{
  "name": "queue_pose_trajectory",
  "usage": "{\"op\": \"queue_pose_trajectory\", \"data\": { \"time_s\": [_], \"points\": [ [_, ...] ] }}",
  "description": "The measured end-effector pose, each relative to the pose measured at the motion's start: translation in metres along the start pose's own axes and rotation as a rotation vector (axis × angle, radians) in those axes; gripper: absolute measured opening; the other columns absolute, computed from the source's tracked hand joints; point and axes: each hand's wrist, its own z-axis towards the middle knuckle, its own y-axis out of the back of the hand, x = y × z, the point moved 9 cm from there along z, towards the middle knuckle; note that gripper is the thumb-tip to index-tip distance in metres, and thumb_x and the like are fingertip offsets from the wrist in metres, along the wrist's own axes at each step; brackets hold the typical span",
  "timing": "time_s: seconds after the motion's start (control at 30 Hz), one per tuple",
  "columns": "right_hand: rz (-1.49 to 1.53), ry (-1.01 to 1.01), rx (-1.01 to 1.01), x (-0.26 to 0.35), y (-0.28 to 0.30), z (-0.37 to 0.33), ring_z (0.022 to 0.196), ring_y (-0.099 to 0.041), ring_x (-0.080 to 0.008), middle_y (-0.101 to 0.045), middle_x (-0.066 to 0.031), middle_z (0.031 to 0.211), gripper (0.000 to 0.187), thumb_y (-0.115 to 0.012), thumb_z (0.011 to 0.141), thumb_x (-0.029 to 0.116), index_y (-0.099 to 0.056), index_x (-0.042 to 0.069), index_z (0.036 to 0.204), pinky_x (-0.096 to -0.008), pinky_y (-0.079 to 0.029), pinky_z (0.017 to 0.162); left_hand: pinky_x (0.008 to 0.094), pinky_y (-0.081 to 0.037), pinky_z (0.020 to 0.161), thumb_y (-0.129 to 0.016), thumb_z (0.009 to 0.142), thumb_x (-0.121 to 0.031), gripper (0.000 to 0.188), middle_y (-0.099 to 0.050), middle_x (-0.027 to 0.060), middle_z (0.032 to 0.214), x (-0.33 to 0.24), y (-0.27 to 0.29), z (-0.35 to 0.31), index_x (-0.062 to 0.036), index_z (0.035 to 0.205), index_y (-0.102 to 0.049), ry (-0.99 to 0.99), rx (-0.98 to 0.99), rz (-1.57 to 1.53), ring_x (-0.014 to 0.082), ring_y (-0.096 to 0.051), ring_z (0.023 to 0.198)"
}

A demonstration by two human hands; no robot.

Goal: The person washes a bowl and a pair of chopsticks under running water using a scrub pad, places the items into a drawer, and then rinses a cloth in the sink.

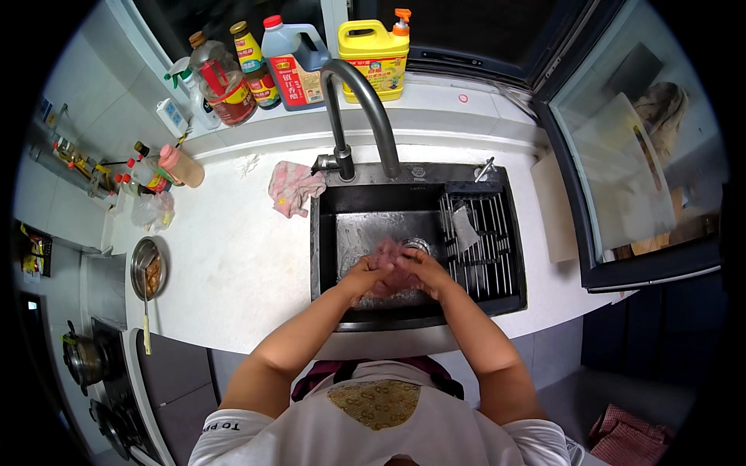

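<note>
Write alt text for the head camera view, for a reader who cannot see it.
Seen from above, a person's left hand and right hand squeeze a pinkish cloth over a dark sink under a curved grey faucet. A pink rag lies on the white counter; bottles line the window ledge.

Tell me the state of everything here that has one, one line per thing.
Left hand: closed on the pinkish cloth.
Right hand: closed on the same cloth.
Pinkish cloth: bunched between both hands, over the sink.
Dark metal sink: wet.
Grey curved tap: no stream visible.
Pink checked rag: crumpled on the counter.
Yellow pump bottle: upright.
</note>
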Motion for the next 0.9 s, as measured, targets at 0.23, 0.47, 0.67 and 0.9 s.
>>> {"op": "queue_pose_trajectory", "data": {
  "time_s": [0.23,0.47,0.67,0.9],
  "points": [
    [-0.075,0.299,-0.104,0.020,0.029,-0.009,0.069,-0.061,-0.0138,-0.063,-0.0029,0.081,0.014,-0.064,0.081,0.011,-0.059,0.008,0.093,-0.0246,-0.048,0.054,0.0379,-0.049,0.075,-0.058,0.086,-0.021,0.030,-0.059,0.0072,0.102,-0.009,0.023,0.025,-0.0091,0.112,-0.047,-0.124,-0.071,-0.491,0.0204,-0.060,0.090],
    [0.421,0.347,-0.248,0.055,0.055,-0.026,0.081,-0.062,-0.0196,-0.062,-0.0074,0.092,0.015,-0.058,0.085,0.011,-0.055,0.007,0.099,-0.0328,-0.053,0.070,0.0471,-0.033,0.099,-0.053,0.083,-0.013,0.043,-0.048,0.0118,0.127,-0.065,-0.017,0.025,-0.0085,0.125,-0.043,-0.282,0.249,-0.738,0.0314,-0.046,0.116],
    [0.443,0.691,-0.200,0.148,0.039,-0.047,0.088,-0.059,-0.0182,-0.058,-0.0093,0.100,0.027,-0.056,0.086,0.009,-0.051,0.004,0.112,-0.0315,-0.051,0.076,0.0480,-0.025,0.104,-0.049,0.082,-0.052,0.063,-0.044,0.0116,0.131,-0.160,-0.067,0.001,-0.0084,0.127,-0.043,-0.296,0.663,-1.016,0.0295,-0.038,0.123],
    [0.355,0.863,-0.218,0.231,0.042,0.001,0.092,-0.058,-0.0174,-0.058,-0.0108,0.105,0.037,-0.055,0.084,0.001,-0.046,0.000,0.120,-0.0283,-0.049,0.078,0.0451,-0.037,0.097,-0.046,0.087,-0.047,0.050,-0.050,0.0107,0.121,-0.213,-0.075,0.079,-0.0105,0.122,-0.046,-0.422,0.465,-0.949,0.0287,-0.046,0.114]
  ]
}}
